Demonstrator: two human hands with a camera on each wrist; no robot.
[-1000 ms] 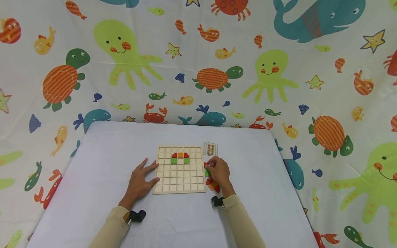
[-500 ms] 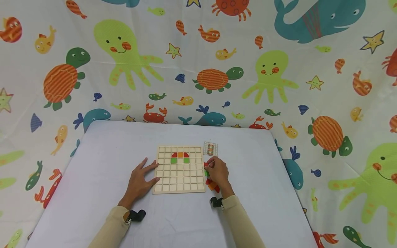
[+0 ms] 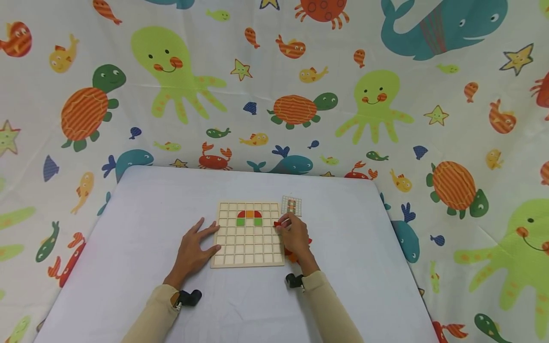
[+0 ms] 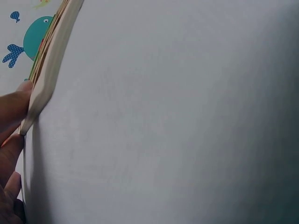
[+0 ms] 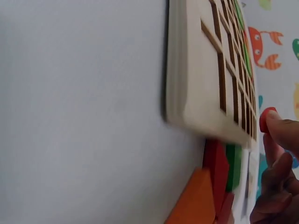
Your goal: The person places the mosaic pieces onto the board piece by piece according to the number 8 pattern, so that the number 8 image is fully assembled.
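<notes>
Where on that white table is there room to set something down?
Bare table shows left of the left hand, right of the right hand, beyond the grid board, and between the forearms. It's crowded along the board's right edge: loose pieces, card, right hand.

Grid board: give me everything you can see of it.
The grid board is pale, looks wooden and is roughly square, with a plain rim and thin strips forming rows of square cells. It lies flat on the white table. Toward its far edge sit two red pieces with an orange piece between them, and two green pieces on the reds' near side. The left hand touches its left edge; whether the right hand, near its right edge, touches it is unclear.
</notes>
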